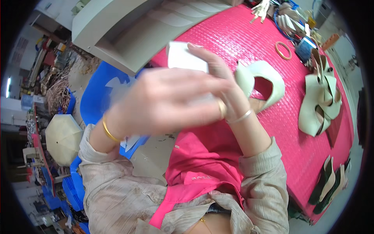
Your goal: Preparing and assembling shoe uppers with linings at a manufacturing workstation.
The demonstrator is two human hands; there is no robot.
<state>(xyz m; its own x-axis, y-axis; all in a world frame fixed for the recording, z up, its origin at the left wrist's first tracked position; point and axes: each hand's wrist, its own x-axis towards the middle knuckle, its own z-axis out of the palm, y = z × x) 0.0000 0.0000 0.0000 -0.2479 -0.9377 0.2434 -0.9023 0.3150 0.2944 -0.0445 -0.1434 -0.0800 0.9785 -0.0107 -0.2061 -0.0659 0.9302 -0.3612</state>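
My left hand (pixel 163 97), smeared by motion, passes in front of my right hand, its fingers reaching across by my right wrist. Whether it grips anything does not show. My right hand (pixel 220 68) is closed on a white block-like piece (pixel 183 56), the thumb lying over its top edge. The piece's lower part is hidden behind my left hand. Just right of my right hand, a pale green shoe upper (pixel 270 74) with an oval opening lies on the pink ribbed table cover (pixel 280 117).
More pale green uppers (pixel 311 99) are piled at the right, with dark and beige strips (pixel 329 183) near the table's corner. A tape ring (pixel 283 50) and tools lie at the far right. A grey machine housing (pixel 117 23) stands ahead; a blue bin (pixel 91 95) is left.
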